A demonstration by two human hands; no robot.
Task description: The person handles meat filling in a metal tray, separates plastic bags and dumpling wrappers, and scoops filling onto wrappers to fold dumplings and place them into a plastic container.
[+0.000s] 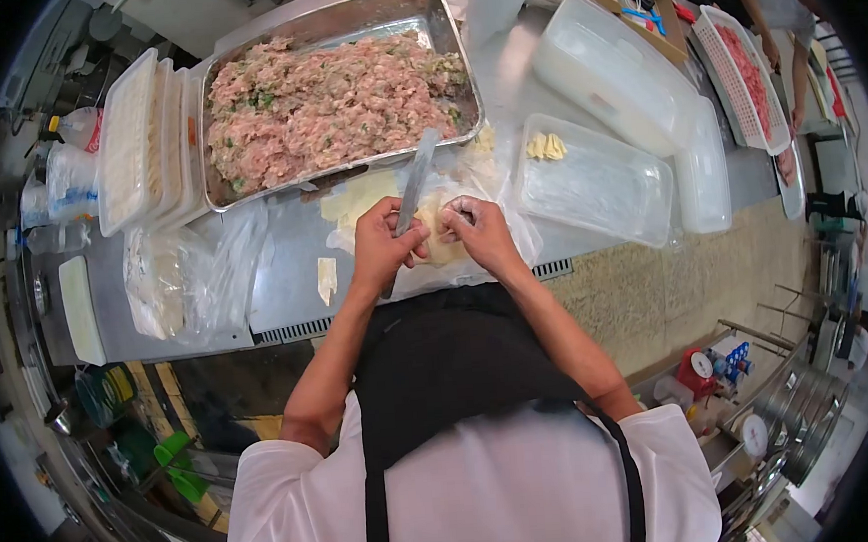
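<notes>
My left hand (390, 244) is closed around a flat metal spatula (417, 180), whose blade points up and away toward the meat tray. Close to its right, my right hand (476, 234) has its fingers pinched together; what they hold, if anything, is too small to name. Between and behind both hands lie pale dough wrappers (440, 241) on a white plastic sheet (523, 238). A large metal tray (473, 90) of minced meat with green bits (329, 103) stands just beyond the hands. One narrow dough piece (327, 280) lies left of my left hand.
Right of the hands, a clear plastic tray (598, 196) holds several folded dumplings (546, 146), beside plastic containers (611, 71). Stacked lidded boxes (128, 146) and plastic bags (196, 276) are at the left. Another person's arm (798, 80) shows near a basket (708, 36) of meat at the upper right.
</notes>
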